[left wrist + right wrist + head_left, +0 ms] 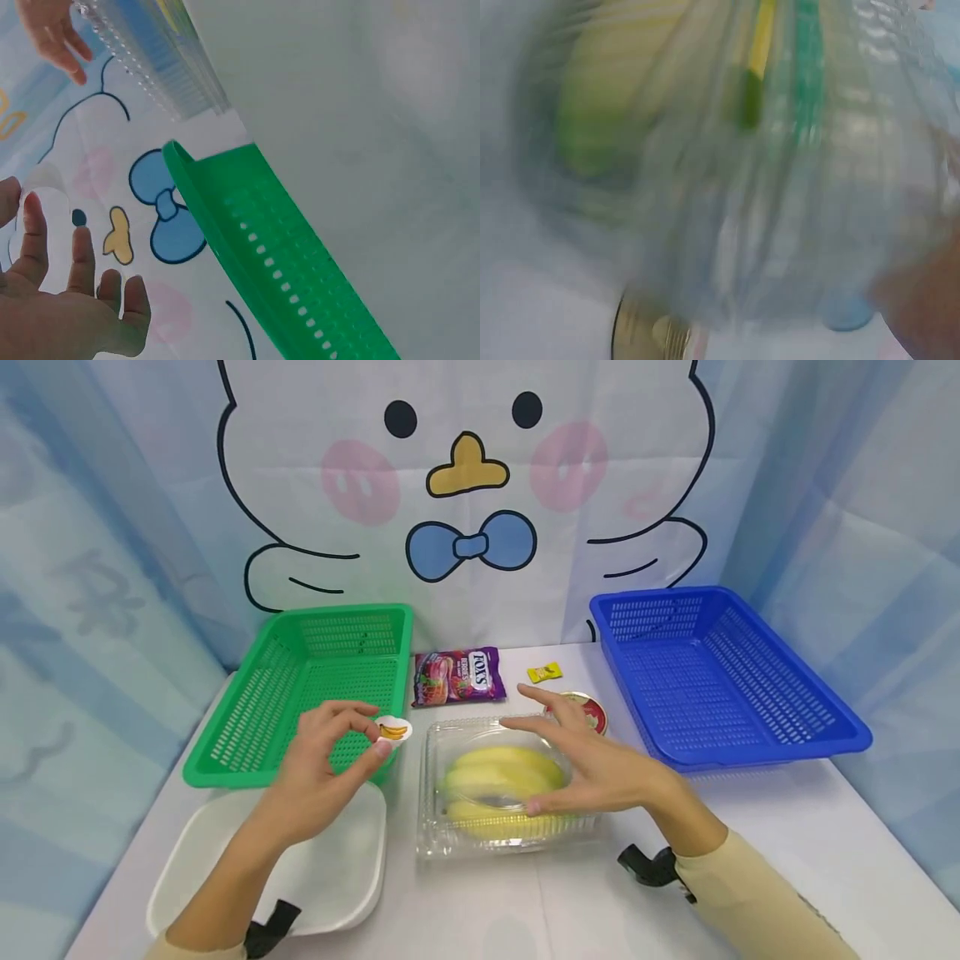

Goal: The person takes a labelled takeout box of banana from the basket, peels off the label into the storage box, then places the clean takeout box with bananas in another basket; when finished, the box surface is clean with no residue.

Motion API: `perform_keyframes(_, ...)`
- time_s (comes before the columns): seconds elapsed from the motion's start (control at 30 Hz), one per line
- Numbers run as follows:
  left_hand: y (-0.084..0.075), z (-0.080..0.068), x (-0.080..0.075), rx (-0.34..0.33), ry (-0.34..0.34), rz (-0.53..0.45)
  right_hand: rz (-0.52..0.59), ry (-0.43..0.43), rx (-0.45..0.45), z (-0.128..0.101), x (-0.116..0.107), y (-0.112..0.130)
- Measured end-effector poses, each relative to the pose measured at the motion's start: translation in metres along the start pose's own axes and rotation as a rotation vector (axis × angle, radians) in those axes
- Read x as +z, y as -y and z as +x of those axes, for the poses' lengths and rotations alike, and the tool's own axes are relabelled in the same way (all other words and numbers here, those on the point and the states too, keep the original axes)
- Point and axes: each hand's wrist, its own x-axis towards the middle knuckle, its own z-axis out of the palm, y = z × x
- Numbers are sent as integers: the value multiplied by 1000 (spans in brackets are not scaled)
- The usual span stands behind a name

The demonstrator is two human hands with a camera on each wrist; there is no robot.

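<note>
My left hand (330, 760) pinches a small round white sticker with a banana picture (393, 730) between thumb and forefinger, just in front of the green basket (255, 710). In the left wrist view the left hand (60, 300) shows with its fingers raised beside the green basket's rim (277, 262). My right hand (577, 760) hovers open, fingers spread, over the clear plastic clamshell box (435, 835) that holds yellow bananas (495, 768). The right wrist view is blurred: it shows the clear box (780, 187) with yellow and green inside.
A blue basket (750, 727) stands at the right. A purple FOX'S candy bag (457, 675), a small yellow candy (544, 672) and a round red tin (592, 708) lie behind the box. A white tray (330, 877) sits at the front left.
</note>
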Motion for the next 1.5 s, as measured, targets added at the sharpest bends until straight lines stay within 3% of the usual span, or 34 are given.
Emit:
perform_keyframes(0.23, 9, -12, -24, -25, 16, 43, 29, 5, -26, 33, 20, 20)
perform_keyframes(0.5, 21, -26, -37, -35, 45, 101, 65, 22, -152, 57, 43, 36)
perform_keyframes(0.7, 31, -39, -52, -20, 45, 153, 111, 77, -161, 74, 60, 55)
perform_keyframes(1.1, 52, -66, -61, 9, 61, 216, 154, 175, -234, 89, 98, 77)
perform_keyframes(1.5, 66, -85, -67, -3, 87, 248, 34, 101, -301, 88, 114, 99)
